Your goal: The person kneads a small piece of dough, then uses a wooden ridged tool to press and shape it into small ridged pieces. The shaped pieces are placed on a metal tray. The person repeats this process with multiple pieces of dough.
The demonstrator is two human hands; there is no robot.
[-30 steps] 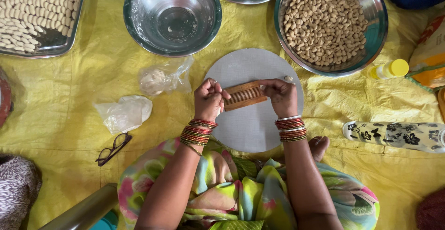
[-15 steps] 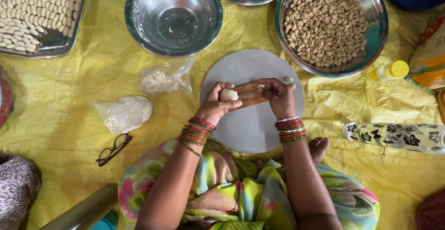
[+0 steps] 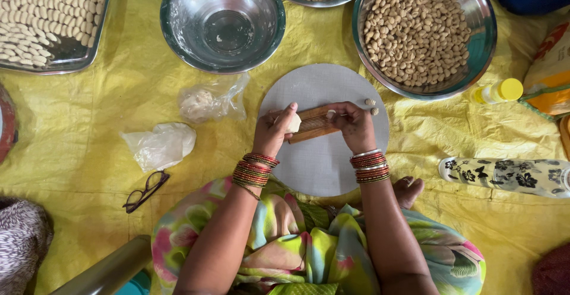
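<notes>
Holding a lump of pale dough (image 3: 293, 123) between thumb and fingers, the left hand (image 3: 272, 132) also steadied the left end of a ridged wooden board (image 3: 313, 123). The right hand (image 3: 352, 125) curled around the board's right end. Both worked above a round grey slab (image 3: 323, 164), whose near half lay bare. Two shaped pieces (image 3: 371, 106) sat near its far right edge, just short of the filled steel bowl (image 3: 484, 39).
</notes>
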